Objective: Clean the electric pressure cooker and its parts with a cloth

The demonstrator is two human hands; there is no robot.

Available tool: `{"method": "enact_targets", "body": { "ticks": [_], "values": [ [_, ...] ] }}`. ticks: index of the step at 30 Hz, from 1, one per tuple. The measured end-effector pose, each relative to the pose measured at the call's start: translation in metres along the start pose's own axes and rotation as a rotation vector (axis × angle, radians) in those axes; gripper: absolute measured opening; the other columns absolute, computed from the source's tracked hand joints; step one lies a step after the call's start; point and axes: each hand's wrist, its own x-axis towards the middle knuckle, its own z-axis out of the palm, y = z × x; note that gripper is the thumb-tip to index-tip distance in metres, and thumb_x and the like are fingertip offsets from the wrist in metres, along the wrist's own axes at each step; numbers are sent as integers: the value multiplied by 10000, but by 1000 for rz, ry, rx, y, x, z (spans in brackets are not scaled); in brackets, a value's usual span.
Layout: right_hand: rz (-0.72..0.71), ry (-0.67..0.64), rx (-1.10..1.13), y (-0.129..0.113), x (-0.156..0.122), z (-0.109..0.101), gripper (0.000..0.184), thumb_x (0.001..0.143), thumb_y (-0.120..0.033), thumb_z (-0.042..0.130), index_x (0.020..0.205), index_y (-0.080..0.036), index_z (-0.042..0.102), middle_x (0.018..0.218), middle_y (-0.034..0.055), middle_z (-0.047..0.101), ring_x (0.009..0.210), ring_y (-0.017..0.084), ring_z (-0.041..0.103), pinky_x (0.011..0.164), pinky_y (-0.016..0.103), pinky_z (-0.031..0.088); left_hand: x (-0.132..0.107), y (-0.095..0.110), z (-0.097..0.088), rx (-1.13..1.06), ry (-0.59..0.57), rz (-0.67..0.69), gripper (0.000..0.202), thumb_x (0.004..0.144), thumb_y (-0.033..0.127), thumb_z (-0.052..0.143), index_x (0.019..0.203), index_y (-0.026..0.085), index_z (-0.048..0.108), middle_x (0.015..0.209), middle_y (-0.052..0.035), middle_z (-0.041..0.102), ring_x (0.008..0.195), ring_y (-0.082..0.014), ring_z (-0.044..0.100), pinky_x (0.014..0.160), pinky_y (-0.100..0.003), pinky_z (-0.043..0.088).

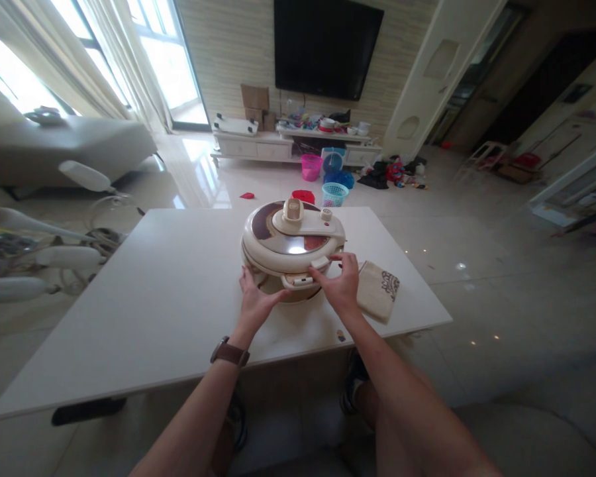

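An electric pressure cooker (293, 255) in cream and brown stands on the white table with its lid on. The shiny lid carries a handle bar with a brown-topped knob and a smaller round valve. My left hand (258, 298), with a brown watch at the wrist, grips the cooker's lower left side, fingers round the body and thumb near the front handle. My right hand (342, 281) pinches the lid's protruding tab at the front right, thumb and index finger on it. Just right of that hand lies a folded beige cloth (379, 291) with a dark pattern.
The white table (179, 291) has a small sticker (341, 335) near its front edge. Beyond it, a pink bin (311, 167) and a light-blue basket (335, 193) stand on the tiled floor. A low TV cabinet (258, 150) holds clutter. White lamp-like parts (72, 256) are at left.
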Motion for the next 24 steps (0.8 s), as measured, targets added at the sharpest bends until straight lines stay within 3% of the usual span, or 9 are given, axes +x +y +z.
{"method": "enact_targets", "body": {
  "ticks": [4,11,17,24],
  "values": [
    [-32,-5,30,5,8,-3,525,735,-503,943,1102,-274,643,1165,80,648,1143,307,607,1081,492,506,-3,3,4,-13,17,7,1692,444,556,1071,1787,171,116,1740,-265,201,1676,-437,243,1334,-563,371],
    [25,-23,130,19,12,-3,662,684,-495,973,1200,-262,629,1420,139,617,1372,333,563,1171,522,493,-5,4,4,29,31,-3,1660,459,557,1072,1782,162,149,1749,-262,203,1698,-438,203,1384,-543,268],
    [108,7,200,33,21,-6,729,616,-560,997,1175,-255,641,1256,95,700,1198,290,651,1143,503,534,-6,6,4,14,20,8,1623,496,605,1048,1783,178,157,1751,-256,220,1698,-437,202,1386,-573,259],
    [58,-29,64,26,16,-9,511,788,-578,887,1126,-241,707,1137,81,772,1127,296,705,1077,489,540,-5,2,6,0,56,23,1638,454,611,1062,1780,191,196,1733,-241,239,1695,-468,204,1402,-590,207]
  ]
}}
